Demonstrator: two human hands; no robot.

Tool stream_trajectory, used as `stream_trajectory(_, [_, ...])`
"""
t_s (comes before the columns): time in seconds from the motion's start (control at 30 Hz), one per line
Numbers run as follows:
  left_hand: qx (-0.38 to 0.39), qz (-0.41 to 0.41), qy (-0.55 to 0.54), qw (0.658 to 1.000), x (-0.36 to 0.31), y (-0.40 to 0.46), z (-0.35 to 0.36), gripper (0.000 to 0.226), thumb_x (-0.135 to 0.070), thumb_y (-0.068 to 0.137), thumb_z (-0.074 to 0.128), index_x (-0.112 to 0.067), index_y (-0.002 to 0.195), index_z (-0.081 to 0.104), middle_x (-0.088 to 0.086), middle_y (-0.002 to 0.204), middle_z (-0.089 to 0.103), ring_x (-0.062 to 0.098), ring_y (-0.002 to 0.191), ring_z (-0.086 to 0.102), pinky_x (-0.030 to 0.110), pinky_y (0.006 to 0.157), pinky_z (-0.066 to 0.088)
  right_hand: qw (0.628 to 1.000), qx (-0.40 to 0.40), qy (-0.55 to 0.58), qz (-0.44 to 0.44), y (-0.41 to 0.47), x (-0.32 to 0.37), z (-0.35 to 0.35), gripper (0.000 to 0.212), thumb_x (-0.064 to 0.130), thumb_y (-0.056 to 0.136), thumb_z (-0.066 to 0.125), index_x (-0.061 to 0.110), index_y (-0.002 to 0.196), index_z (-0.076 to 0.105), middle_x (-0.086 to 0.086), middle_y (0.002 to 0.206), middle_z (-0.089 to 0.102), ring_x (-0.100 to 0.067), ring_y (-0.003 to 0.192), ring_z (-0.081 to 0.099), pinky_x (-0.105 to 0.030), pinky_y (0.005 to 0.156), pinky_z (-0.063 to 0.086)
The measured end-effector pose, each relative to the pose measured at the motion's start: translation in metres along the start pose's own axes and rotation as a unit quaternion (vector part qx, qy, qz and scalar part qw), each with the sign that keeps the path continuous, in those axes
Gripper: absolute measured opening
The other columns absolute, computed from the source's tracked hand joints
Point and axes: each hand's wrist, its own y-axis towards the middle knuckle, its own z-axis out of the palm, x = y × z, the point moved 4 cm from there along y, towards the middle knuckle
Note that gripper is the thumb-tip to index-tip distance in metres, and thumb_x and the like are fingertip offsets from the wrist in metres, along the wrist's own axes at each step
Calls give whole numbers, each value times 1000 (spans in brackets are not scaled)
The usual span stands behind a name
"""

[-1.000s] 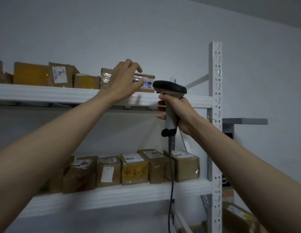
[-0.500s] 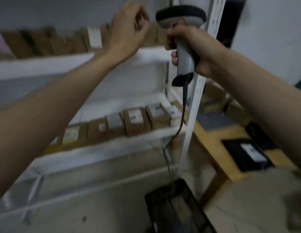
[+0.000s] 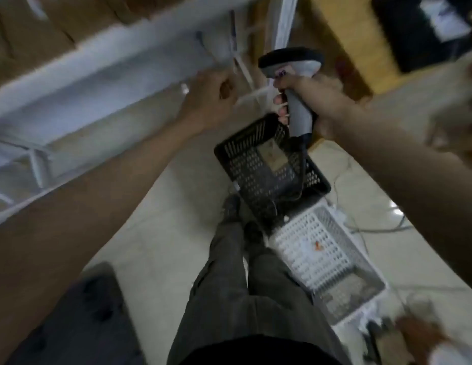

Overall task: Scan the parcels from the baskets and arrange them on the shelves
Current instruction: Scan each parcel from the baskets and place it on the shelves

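Scanner (image 3: 295,75) gripped by right hand (image 3: 316,101) fingers (image 3: 281,97).

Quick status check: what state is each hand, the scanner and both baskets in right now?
left hand: loosely curled, holding nothing
right hand: grips the scanner
scanner: held upright above the black basket
black basket: one parcel inside
white basket: contents blurred
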Motion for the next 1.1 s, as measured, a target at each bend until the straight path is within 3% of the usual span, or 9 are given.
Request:
stream_trajectory(0.13, [141,-104,2,985,90,-25,126,18,-16,97,60,-1,99,68,19,95,70,34,90,66,41,79,52,990,-88,85,74,54,-144,-32,11,16,94,67,7,95,60,-2,61,61,-16,49,58,-28,50,50])
stream_trajectory(0.23, [200,-139,0,970,146,-38,211,14,-13,96,61,-4,101,69,12,99,72,27,93,67,41,86,55,969,-147,139,141,86,-250,-52,14,14,94,68,8,86,59,-3,60,59,-17,49,57,-29,51,50])
stream_trajectory(0.43, [246,-163,19,955,230,-20,370,3,-17,93,64,-18,91,65,1,94,68,19,92,66,38,85,55,928,-203,217,222,154,-408,-78,9,13,97,64,4,94,61,-8,69,61,-16,52,57,-29,55,54])
stream_trajectory(0.53, [255,-137,24,957,259,4,439,6,-17,93,63,-14,97,65,4,104,67,20,97,65,37,90,53,910,-228,252,238,196,-464,-87,14,12,97,63,2,107,62,-9,73,62,-18,54,60,-29,55,55])
stream_trajectory(0.67, [231,-92,58,967,289,43,509,16,-15,96,57,-11,110,63,6,121,58,19,104,60,35,92,49,901,-246,277,226,253,-512,-97,17,12,98,62,6,83,60,-9,68,58,-21,54,55,-29,52,52])
stream_trajectory(0.77, [255,-40,115,959,312,75,555,26,-12,98,53,-11,123,59,10,133,51,25,118,54,34,97,44,889,-272,307,206,292,-539,-103,17,13,97,63,8,82,59,-7,67,57,-19,54,55,-31,53,51])
stream_trajectory(0.9, [332,11,196,923,340,115,614,52,-13,94,61,-14,143,47,11,150,40,31,136,41,38,108,40,887,-276,312,199,336,-569,-108,1,11,94,63,11,93,62,-6,74,60,-19,57,59,-30,52,53])
stream_trajectory(1.0, [369,87,280,882,351,134,658,68,-12,89,67,-11,150,36,14,156,32,37,140,35,44,109,38,884,-277,318,203,362,-591,-106,10,14,94,65,14,104,66,-10,93,66,-20,63,65,-31,54,57])
stream_trajectory(1.1, [364,178,336,850,358,144,699,90,-14,87,71,-14,159,17,11,166,14,37,148,24,46,115,29,869,-291,338,216,379,-617,-100,11,21,95,69,14,104,69,-8,88,69,-19,68,67,-34,59,59])
